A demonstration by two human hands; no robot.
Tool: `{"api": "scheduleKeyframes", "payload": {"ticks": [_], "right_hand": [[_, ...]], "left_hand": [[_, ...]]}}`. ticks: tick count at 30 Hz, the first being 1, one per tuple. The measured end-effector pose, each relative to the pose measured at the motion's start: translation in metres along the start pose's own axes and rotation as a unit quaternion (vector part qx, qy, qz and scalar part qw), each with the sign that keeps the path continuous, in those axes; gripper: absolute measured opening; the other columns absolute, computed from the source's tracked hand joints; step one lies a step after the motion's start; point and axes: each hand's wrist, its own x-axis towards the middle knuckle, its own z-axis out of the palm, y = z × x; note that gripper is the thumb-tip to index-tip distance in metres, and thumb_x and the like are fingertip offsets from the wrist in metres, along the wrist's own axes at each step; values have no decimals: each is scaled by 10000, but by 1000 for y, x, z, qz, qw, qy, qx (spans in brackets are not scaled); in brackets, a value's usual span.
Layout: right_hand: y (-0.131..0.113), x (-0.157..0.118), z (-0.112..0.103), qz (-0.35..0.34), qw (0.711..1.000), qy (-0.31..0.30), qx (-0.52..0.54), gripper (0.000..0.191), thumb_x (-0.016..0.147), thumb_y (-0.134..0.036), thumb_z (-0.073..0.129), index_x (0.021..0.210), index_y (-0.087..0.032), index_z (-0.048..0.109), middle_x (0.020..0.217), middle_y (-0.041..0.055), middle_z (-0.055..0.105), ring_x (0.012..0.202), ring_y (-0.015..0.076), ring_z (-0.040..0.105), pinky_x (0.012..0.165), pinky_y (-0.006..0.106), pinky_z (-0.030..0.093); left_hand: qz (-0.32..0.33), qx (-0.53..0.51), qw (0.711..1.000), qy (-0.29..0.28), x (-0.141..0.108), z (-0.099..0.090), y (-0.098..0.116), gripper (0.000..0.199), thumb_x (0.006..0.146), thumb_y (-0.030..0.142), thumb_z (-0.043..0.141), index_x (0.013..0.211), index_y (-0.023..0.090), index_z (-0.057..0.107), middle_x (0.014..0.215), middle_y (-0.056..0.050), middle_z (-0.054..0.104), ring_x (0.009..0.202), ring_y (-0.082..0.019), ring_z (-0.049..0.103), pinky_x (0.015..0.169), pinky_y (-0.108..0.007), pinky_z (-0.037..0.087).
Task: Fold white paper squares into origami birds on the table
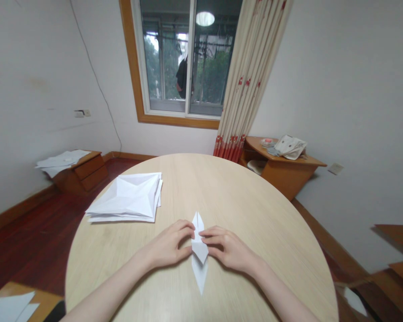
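Note:
A narrow folded white paper (199,250) lies on the round wooden table (242,201), with pointed ends at top and bottom and a flap folded down over its middle. My left hand (171,243) holds its left edge with curved fingers and thumb. On the opposite edge, the fingertips of my right hand (228,248) rest on the paper, the thumb lower down near the flap. Both hands touch the same paper from either side.
A stack of creased white paper sheets (127,197) sits at the table's left back. Beyond the table are a small drawer cabinet (90,172) at left and a corner shelf (285,172) with a cloth bag at right. More paper (11,308) lies at bottom left.

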Motion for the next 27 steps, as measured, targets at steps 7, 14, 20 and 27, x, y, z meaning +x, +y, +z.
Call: {"api": "scheduleKeyframes", "payload": {"ticks": [7,14,20,27], "right_hand": [[-1,4,6,0,999,48,11,216,938,-228,479,1034,-226,673,1140,50,660,1075,184,586,964,351,449],[4,7,13,16,994,98,56,108,928,-233,480,851,-201,549,1031,59,585,941,172,583,837,311,476],[9,10,21,21,985,132,112,30,894,-183,483,902,-204,502,1076,73,522,913,171,568,809,325,486],[7,11,25,31,985,138,99,204,875,-159,478,1073,-204,489,1101,91,510,971,203,545,871,385,484]], "left_hand": [[-23,-25,999,22,3,7,-3,142,912,221,504,974,202,630,1142,-64,606,1069,-197,567,953,-332,435],[-34,-75,996,41,7,14,-7,119,918,199,492,952,189,606,1051,-61,622,1000,-194,578,906,-313,444],[-73,-125,985,92,6,21,-12,195,880,190,532,1068,196,478,1067,-76,603,1007,-205,587,922,-372,445],[-80,-177,974,116,6,31,-24,394,833,135,570,1125,228,324,1130,-91,587,1095,-204,584,970,-434,442]]}}
